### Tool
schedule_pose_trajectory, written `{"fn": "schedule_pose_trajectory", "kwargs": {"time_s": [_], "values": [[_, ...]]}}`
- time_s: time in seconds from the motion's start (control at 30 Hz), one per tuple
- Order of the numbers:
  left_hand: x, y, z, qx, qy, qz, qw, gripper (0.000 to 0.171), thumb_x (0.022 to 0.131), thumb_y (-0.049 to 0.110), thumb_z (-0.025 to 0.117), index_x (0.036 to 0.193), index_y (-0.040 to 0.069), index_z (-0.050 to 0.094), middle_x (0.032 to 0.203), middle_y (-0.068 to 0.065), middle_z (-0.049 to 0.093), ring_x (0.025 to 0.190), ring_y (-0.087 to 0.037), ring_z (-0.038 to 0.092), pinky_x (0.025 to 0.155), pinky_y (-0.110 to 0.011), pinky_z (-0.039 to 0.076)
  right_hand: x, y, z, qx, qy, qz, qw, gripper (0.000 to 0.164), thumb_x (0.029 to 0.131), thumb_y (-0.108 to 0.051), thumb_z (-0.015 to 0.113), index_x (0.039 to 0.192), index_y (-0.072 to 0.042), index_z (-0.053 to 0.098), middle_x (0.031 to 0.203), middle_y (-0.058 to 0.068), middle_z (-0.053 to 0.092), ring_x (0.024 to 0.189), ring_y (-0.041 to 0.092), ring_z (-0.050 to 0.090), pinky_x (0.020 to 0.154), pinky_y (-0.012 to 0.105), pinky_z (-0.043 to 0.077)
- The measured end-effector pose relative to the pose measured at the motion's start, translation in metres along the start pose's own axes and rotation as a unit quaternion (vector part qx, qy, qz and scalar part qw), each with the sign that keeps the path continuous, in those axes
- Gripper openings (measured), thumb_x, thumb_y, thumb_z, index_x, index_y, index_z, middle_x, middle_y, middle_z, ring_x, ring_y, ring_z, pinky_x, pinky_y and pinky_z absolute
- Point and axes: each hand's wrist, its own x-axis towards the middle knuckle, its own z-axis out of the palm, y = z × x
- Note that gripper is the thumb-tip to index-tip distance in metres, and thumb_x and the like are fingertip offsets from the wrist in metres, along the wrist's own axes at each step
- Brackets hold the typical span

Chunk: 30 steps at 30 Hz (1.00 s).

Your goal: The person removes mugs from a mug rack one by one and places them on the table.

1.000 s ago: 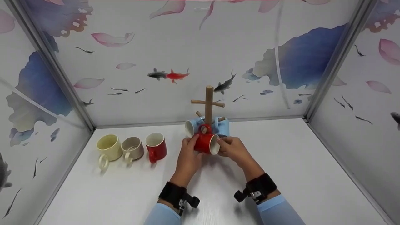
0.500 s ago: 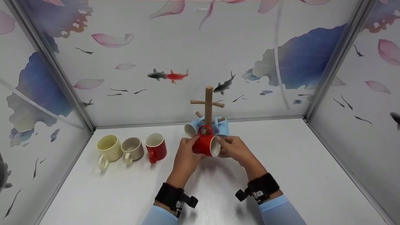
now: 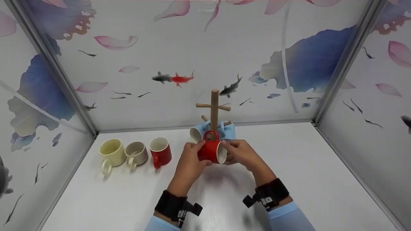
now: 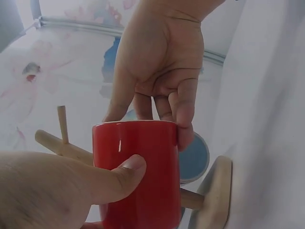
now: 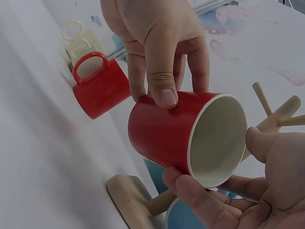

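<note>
A red mug (image 3: pixel 210 151) with a white inside lies sideways in front of the wooden mug tree (image 3: pixel 214 110), mouth to the right. Its handle (image 3: pixel 211 132) points up, and a brown peg end shows within the loop. My left hand (image 3: pixel 189 163) grips the closed-end side, thumb flat on the wall in the left wrist view. At the rim, my right hand (image 3: pixel 242 156) holds the mug between thumb (image 5: pixel 257 143) and fingers. Behind it, light blue mugs (image 3: pixel 196 132) hang on the lower pegs, partly hidden.
To the left stand a yellow mug (image 3: pixel 112 152), a beige mug (image 3: pixel 136 153) and another red mug (image 3: pixel 160 151) in a row, handles toward me. The upper crossbar (image 3: pixel 202 105) of the tree carries no mug. Printed panels wall the white table (image 3: pixel 305 179).
The red mug has come slightly lower and toward me, its handle a little further down against the tree. My left wrist has shifted down and left; the right hand has barely moved.
</note>
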Motion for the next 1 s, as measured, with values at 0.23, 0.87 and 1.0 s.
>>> {"fn": "schedule_pose_trajectory", "kwargs": {"time_s": [0.23, 0.87, 1.0], "values": [[-0.008, 0.008, -0.004, 0.032, 0.025, 0.034, 0.9986, 0.100, 0.079, 0.006, 0.104, 0.167, 0.013, 0.056, 0.162, -0.016, 0.056, 0.157, -0.041, 0.056, 0.119, -0.056, 0.059, -0.010, -0.016, 0.002, 0.017, -0.020, -0.015, 1.000, 0.055, 0.116, -0.049, 0.064, 0.138, 0.000, 0.075, 0.114, 0.019, 0.083, 0.086, 0.025, 0.086, 0.082, 0.034, 0.072], [-0.017, 0.009, -0.021, -0.078, 0.048, 0.092, 0.9916, 0.087, 0.078, 0.036, 0.107, 0.150, 0.015, 0.065, 0.144, -0.006, 0.073, 0.139, -0.032, 0.069, 0.116, -0.058, 0.062, -0.042, -0.047, -0.015, 0.022, -0.068, -0.164, 0.984, 0.037, 0.120, -0.026, 0.060, 0.131, 0.007, 0.074, 0.107, 0.020, 0.084, 0.089, 0.020, 0.086, 0.080, 0.036, 0.073], [-0.019, 0.008, -0.027, -0.142, -0.025, 0.085, 0.9860, 0.085, 0.078, 0.034, 0.108, 0.150, 0.019, 0.066, 0.144, -0.002, 0.073, 0.137, -0.030, 0.067, 0.115, -0.055, 0.063, -0.042, -0.045, -0.025, 0.006, -0.017, -0.166, 0.986, 0.035, 0.119, -0.024, 0.063, 0.130, 0.008, 0.073, 0.116, 0.024, 0.081, 0.093, 0.018, 0.084, 0.077, 0.032, 0.071]]}}
